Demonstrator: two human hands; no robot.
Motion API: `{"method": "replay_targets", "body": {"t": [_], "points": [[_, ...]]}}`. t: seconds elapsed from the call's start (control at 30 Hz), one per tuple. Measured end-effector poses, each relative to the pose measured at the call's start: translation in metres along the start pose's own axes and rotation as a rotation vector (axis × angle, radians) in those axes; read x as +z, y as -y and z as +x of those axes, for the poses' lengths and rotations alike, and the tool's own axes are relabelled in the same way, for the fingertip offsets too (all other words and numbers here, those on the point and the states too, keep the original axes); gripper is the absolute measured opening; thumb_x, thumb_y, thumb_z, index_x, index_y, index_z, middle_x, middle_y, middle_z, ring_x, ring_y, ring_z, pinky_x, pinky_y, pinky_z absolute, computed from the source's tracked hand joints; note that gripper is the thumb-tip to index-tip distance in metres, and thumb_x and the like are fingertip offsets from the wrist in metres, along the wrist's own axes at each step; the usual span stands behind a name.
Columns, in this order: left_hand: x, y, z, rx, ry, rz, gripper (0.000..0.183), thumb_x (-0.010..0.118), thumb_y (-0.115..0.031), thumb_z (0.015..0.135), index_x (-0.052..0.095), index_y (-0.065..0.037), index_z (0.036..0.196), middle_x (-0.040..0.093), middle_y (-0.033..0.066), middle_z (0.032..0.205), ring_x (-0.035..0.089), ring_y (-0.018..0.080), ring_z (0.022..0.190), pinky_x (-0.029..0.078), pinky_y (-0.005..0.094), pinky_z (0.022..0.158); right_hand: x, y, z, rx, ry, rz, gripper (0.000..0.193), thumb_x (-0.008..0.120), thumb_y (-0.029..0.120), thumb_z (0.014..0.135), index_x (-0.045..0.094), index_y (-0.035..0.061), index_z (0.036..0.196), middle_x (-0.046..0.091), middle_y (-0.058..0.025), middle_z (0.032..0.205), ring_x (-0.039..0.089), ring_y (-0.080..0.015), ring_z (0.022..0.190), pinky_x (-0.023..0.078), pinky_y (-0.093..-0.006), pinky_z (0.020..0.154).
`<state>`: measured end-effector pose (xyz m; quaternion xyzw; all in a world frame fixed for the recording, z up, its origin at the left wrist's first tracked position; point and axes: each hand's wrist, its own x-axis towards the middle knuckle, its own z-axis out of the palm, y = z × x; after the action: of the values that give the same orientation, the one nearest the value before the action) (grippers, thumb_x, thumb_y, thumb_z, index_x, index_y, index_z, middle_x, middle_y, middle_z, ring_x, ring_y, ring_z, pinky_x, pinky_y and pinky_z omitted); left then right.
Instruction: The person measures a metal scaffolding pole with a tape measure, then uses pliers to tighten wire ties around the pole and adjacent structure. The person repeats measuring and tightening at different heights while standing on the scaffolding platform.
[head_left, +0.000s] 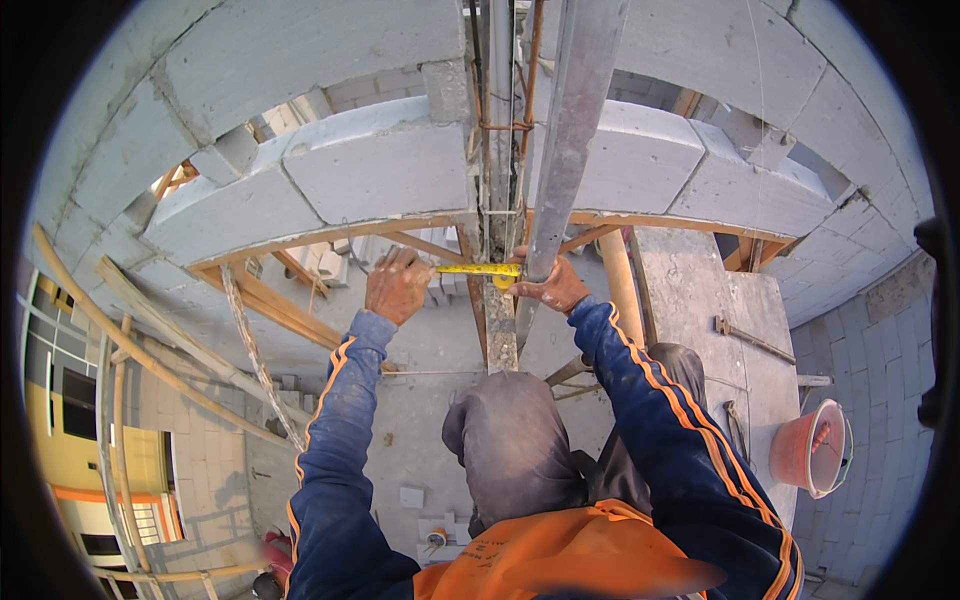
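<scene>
One yellow tape measure [472, 268] is at the centre of my head view, its blade drawn partly out and level between the two hands. I find the left hand [397, 286] with its fingers curled, pinching the blade's free end. The right hand [553, 287] has thumb and fingers closed about the case end, beside the lower end of a metal straightedge [575, 125]; whether it also grips that bar, I cannot tell.

On progress, I judge the measuring under way: the blade is extended, but I cannot confirm any reading taken, and I can make out no mark. Grey blocks [385, 165] are already laid on both sides, over timber supports [330, 238]. The slot between them, with its rusty reinforcing bar [530, 85], appears unfilled, so I count it unfinished.

Further out, a hammer [755, 342] rests on a platform [690, 290], with a red bucket [795, 445] alongside.
</scene>
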<state>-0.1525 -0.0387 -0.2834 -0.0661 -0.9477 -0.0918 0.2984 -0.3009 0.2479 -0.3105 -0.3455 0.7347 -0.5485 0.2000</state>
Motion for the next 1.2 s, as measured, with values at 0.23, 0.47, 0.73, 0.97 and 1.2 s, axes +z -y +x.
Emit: {"method": "replay_targets", "body": {"t": [0.23,0.47,0.73,0.97,1.2], "points": [[0.002,0.001,0.000,-0.061,0.063,-0.020,0.007,0.069,-0.015,0.085,0.074,-0.010,0.088,0.066,0.0098,0.094,0.065,0.0321,0.093,0.052,0.0451,0.080,0.001,-0.004,0.001,-0.038,-0.014,0.009,0.081,0.094,0.032,0.071,0.057,-0.0015,0.135,0.069,-0.0145,0.126,0.065,-0.0226,0.118,0.051,-0.0384,0.106],[0.001,0.001,0.001,-0.008,0.030,0.018,0.011,0.068,-0.019,0.090,0.073,-0.009,0.090,0.065,0.0090,0.091,0.065,0.0326,0.085,0.051,0.0467,0.076,0.001,0.000,-0.001,-0.003,-0.016,-0.006,0.087,0.093,0.032,0.072,0.054,-0.0049,0.140,0.068,-0.0169,0.131,0.063,-0.0262,0.124,0.047,-0.0415,0.111],[-0.020,-0.008,-0.017,-0.045,0.103,-0.067,0.010,0.070,-0.018,0.087,0.074,-0.009,0.087,0.066,0.0079,0.088,0.065,0.0316,0.088,0.052,0.0453,0.079,-0.011,-0.018,-0.010,-0.086,0.017,-0.224,0.120,0.092,0.060,0.063,0.037,0.0013,0.153,0.046,-0.0241,0.150,0.042,-0.0376,0.143,0.032,-0.0474,0.121],[-0.070,-0.014,-0.042,0.364,0.163,-0.031,0.034,0.073,-0.023,0.088,0.064,-0.004,0.115,0.069,0.0100,0.093,0.068,0.0283,0.086,0.058,0.0379,0.069,-0.090,0.057,-0.062,0.108,0.499,-0.696,0.108,0.075,0.065,0.082,0.033,-0.0024,0.155,0.047,-0.0262,0.151,0.044,-0.0396,0.141,0.037,-0.0430,0.117],[-0.104,-0.078,0.027,0.061,-0.038,-0.112,0.032,0.070,-0.017,0.086,0.070,-0.004,0.115,0.064,0.0239,0.115,0.063,0.0414,0.108,0.052,0.0543,0.093,-0.207,0.231,-0.091,-0.169,0.535,-0.250,0.061,0.071,0.043,0.095,0.057,0.0040,0.139,0.069,-0.0162,0.125,0.061,-0.0309,0.126,0.050,-0.0436,0.105]]}}
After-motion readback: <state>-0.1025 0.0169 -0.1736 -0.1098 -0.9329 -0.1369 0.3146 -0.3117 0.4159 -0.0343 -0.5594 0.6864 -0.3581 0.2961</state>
